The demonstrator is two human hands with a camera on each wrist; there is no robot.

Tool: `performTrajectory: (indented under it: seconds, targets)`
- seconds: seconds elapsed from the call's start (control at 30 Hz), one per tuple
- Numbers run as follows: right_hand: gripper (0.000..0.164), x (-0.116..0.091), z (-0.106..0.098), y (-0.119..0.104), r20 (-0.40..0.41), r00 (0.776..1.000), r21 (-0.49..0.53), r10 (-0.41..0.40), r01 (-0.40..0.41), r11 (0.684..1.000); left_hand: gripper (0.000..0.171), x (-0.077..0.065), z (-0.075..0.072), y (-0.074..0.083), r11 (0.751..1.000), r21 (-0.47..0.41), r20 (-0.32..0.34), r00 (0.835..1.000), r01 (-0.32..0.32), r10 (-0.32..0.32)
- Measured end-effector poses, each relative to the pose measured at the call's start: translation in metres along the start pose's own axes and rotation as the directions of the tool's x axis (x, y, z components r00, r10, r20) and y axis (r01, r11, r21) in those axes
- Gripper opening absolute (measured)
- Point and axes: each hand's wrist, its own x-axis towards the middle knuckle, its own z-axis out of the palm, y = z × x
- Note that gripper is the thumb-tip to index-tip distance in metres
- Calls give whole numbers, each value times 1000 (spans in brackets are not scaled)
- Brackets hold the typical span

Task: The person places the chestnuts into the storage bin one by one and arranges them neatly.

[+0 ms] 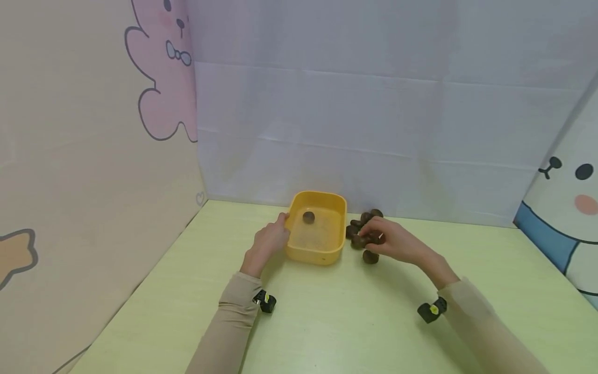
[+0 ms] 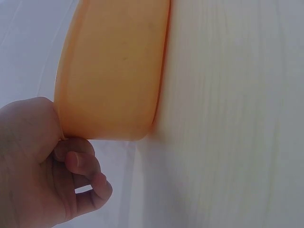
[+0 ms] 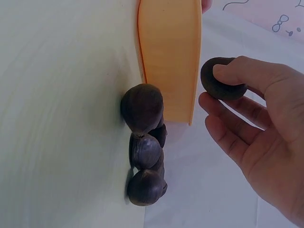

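My left hand (image 1: 271,240) grips the near-left rim of a yellow plastic container (image 1: 315,256), thumb over the edge and fingers curled outside the wall in the left wrist view. A single brown chestnut (image 1: 308,217) lies inside the container. To its right, my right hand (image 1: 396,242) pinches another chestnut (image 3: 219,89) between thumb and fingers, above the tabletop. Beneath and beside that hand several loose chestnuts (image 3: 141,108) sit close together on the table, next to the container's right wall. One chestnut (image 1: 370,257) lies nearest to me.
The pale yellow-green table (image 1: 327,322) ends at a whitish curtain (image 1: 317,130) just behind the container. On the left stands a beige panel (image 1: 93,171) with cartoon prints. Another printed panel (image 1: 574,218) borders the right side.
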Motion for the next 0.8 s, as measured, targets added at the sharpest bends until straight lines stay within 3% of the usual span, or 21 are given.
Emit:
performTrajectory:
  seconds: [0.6, 0.8]
  targets:
    - [22, 51, 18, -18, -50, 999, 16, 13, -12, 1000, 52, -1, 0, 3, 1000, -10, 1, 1000, 14, -14]
    - [22, 68, 26, -21, 16, 1000, 35, 0, 0, 999, 53, -1, 3, 5, 999, -30, 16, 999, 28, -28]
